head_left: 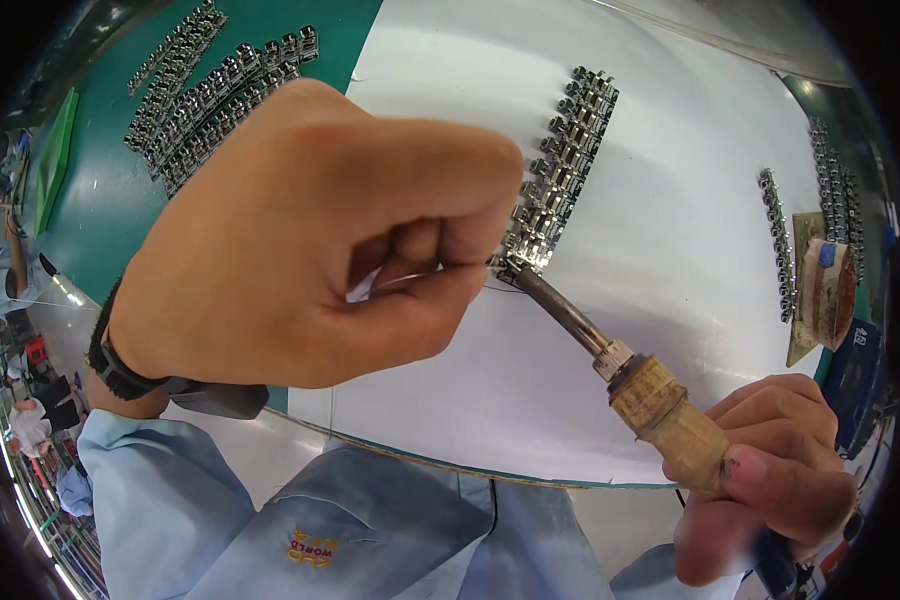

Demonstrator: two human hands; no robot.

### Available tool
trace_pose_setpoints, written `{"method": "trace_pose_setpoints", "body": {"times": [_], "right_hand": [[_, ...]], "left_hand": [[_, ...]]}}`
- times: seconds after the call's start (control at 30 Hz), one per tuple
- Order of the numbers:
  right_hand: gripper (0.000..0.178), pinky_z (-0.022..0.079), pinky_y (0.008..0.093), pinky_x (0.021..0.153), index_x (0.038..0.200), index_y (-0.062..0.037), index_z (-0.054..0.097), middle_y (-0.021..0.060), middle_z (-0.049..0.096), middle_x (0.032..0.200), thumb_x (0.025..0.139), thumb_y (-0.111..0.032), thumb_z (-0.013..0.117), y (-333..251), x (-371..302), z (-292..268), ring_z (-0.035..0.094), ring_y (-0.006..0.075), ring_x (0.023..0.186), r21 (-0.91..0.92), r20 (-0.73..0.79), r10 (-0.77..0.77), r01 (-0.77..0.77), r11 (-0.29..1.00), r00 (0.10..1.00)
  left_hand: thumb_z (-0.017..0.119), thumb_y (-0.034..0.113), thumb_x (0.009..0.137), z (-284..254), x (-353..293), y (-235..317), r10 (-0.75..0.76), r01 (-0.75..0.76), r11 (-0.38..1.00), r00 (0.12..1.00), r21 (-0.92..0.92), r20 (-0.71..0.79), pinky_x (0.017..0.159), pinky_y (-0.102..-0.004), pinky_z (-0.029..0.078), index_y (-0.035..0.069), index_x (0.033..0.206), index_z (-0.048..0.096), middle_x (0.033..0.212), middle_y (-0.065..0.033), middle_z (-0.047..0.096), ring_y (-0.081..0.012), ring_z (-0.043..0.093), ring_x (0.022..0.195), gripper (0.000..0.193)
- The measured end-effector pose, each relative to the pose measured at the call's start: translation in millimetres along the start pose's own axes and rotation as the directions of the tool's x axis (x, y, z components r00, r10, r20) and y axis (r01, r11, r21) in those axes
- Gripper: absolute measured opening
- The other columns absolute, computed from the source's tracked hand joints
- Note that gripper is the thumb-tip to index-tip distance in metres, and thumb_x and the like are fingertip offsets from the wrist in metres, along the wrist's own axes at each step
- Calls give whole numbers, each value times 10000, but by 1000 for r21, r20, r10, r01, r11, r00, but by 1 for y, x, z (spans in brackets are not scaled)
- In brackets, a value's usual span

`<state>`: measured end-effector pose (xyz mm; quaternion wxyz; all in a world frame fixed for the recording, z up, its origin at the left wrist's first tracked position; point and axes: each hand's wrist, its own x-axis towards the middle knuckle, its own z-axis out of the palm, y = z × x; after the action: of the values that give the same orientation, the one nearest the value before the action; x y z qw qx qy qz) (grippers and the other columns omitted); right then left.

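Observation:
My right hand (785, 450) grips a soldering iron (660, 405) by its tape-wrapped, yellowish handle. The iron's metal tip points up and left and meets the near end of a strip of small boards with shiny metal connectors (570, 150). My left hand (280, 240) is closed in a pinch just left of that tip, its wrist in a black band. A thin silvery strand, which looks like solder wire (395, 283), runs through its curled fingers toward the joint. The fingers partly hide the strip's near end.
White sheet (420, 430) covers the work surface over a green mat (95, 220). Several more connector strips (220, 95) lie at the far left, others (776, 240) at the right beside a worn block (825, 295) and a blue box (855, 385). A green tray (57, 165) stands far left.

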<state>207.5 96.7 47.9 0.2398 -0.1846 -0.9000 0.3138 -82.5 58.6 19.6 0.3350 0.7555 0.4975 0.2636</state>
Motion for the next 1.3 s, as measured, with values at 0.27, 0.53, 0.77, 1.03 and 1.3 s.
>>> {"method": "trace_pose_setpoints", "body": {"times": [0.27,0.53,0.77,1.03,1.3], "right_hand": [[282,531,291,439,1140,-17,477,44,550,682,1010,-235,599,7,0,-3,514,141,494,197,-38,-104,110,974,994],[338,463,330,686,1255,-159,478,-29,674,754,981,-317,597,-6,0,-18,595,121,599,-7,136,85,-85,996,987],[323,463,321,668,1229,-150,477,-21,671,741,986,-322,601,-1,1,-11,592,117,581,-7,107,43,-42,999,993],[288,472,308,617,1160,-129,474,-7,660,711,981,-310,608,1,0,-1,577,124,534,3,38,15,-15,1000,999],[267,480,315,615,1133,-113,506,-13,640,664,984,-312,603,0,-1,2,573,122,515,-24,11,-4,4,1000,1000]], "left_hand": [[697,-1,690,-8,-2,2,-38,38,999,999,17,6,412,-212,288,52,663,543,527,41,472,-42,446,413,165],[694,-52,705,6,-1,-3,44,-44,999,999,-22,-13,403,-227,315,62,664,549,522,25,493,-64,467,411,189],[695,-56,705,5,-1,-4,57,-58,998,998,-4,-22,405,-223,323,60,667,549,527,23,499,-65,480,415,190],[695,-64,701,5,-4,-8,88,-87,994,996,67,-12,401,-230,317,60,670,542,520,21,484,-67,466,411,200],[685,-83,703,9,1,-5,114,-111,989,993,93,-26,391,-244,296,61,685,530,511,27,467,-73,440,399,212]]}}
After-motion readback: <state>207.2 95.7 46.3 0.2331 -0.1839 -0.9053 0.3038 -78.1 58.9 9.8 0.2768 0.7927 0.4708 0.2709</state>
